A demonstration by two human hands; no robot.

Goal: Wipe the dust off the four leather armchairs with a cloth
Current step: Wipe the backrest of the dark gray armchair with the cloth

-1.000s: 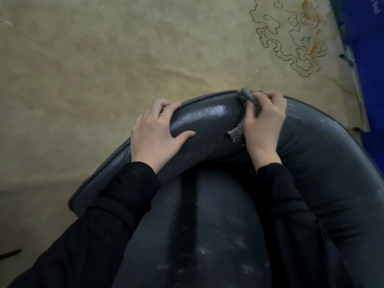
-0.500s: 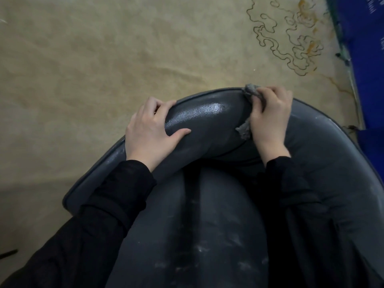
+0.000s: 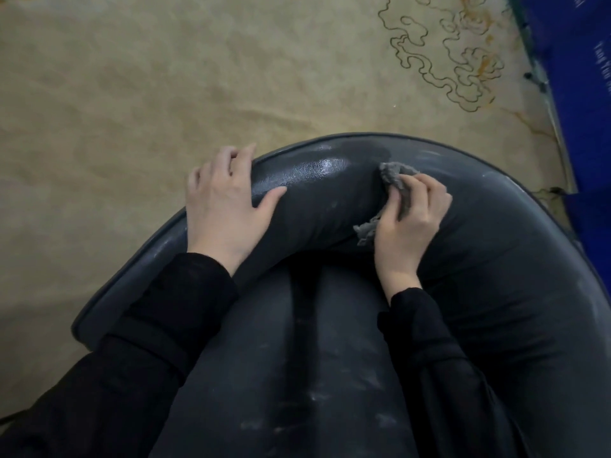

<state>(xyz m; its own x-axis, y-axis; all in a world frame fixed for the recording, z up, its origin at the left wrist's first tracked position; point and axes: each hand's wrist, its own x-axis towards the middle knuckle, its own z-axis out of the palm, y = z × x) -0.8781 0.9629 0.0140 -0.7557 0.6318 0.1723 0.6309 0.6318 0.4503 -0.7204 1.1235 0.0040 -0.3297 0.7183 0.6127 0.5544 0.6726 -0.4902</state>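
In the head view, one dark grey leather armchair (image 3: 496, 259) with a rounded, padded back roll is seen from above. Its task is judged to be at an early-to-middle stage. A glossy, darker stretch on top of the armchair's roll, between the two hands, appears to be wiped. Pale dust streaks are left along the armchair's rim just beyond the cloth and further round its right curve, and whitish smears are scattered over its seat cushion. The other three armchairs are not shown, so nothing can be said of them.

A small, crumpled grey woven cloth (image 3: 393, 175) with a frayed edge is pressed against the top of the armchair's roll. It is gripped by the right hand (image 3: 410, 223), whose fingers (image 3: 426, 193) are curled round it, with a loose tail hanging out below the thumb. The left hand (image 3: 224, 206) is laid flat on the armchair's roll to the left of the shiny patch, fingers relaxed over the outer rim and thumb spread on the inner face; nothing is held by it.

The leather is pebbled in grain and reflective where clean, dull where dusty, and a piped seam is run along the armchair's outer edge. Black, finely knitted sleeves (image 3: 148, 325) are worn on both arms. Behind the armchair a beige carpet (image 3: 165, 77) with dark curling outlines is spread, and a blue panel (image 3: 582, 77) is seen past the armchair's right side.
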